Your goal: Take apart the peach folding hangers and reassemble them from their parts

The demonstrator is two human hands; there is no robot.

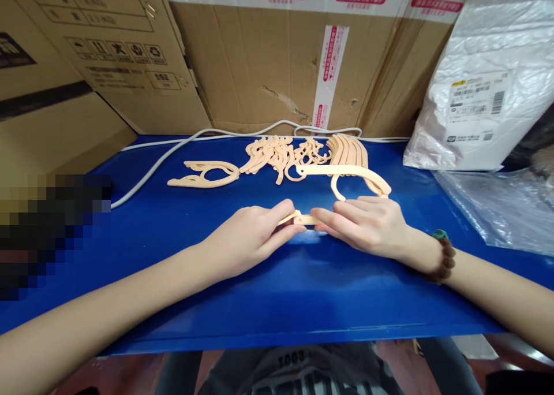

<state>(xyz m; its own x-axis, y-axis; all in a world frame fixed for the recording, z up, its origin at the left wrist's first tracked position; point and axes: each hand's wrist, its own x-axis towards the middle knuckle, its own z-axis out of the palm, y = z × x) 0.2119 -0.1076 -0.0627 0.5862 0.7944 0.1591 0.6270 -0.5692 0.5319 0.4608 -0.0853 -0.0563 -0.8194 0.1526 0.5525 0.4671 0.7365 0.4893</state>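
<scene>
My left hand pinches a small cream plastic piece between thumb and fingers. Its end meets the pale, holed end of another plastic hanger part, which my right hand grips. Most of both pieces is hidden by my fingers. Just beyond my right hand is a curved hanger arm with a hook-shaped part below it; whether that hand touches it I cannot tell. Farther left on the blue table lies a folding hanger, its two arms folded close together.
Behind my hands lie a heap of curved hanger pieces, small hooks and a row of stacked arms. A white cable runs along the back. Cardboard boxes stand behind; a white parcel bag and clear plastic are at right.
</scene>
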